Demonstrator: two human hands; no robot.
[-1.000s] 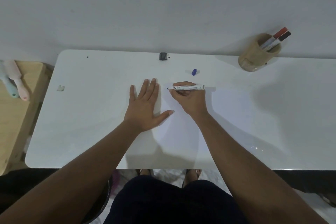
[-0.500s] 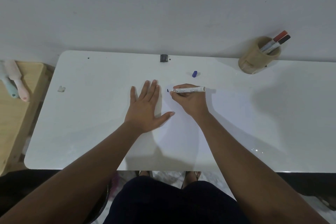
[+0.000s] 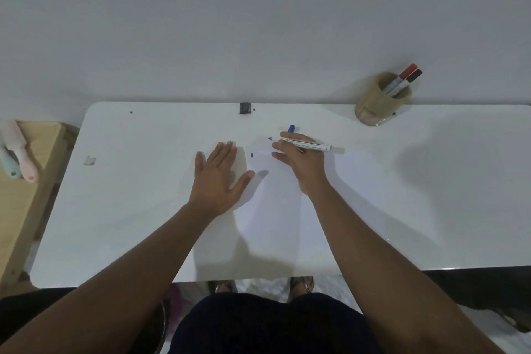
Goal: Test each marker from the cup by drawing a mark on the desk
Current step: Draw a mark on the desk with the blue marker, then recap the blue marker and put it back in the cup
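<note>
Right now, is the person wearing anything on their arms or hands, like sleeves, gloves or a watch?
No. The left hand and the right hand are bare, with no gloves, rings or watch that I can see. Both forearms are bare too, with no sleeves as far up as the picture shows. The only clothing in view is something dark over the lap.

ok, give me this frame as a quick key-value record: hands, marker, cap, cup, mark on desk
left hand: open, flat on the desk, palm down
right hand: shut on the marker, tip off the surface
marker: uncapped, white barrel, dark tip pointing left
cap: blue, lying on the desk just beyond the right hand
mark: one short blue stroke between the two hands
cup: tan, far right by the wall, holding two capped markers, red and black
</note>
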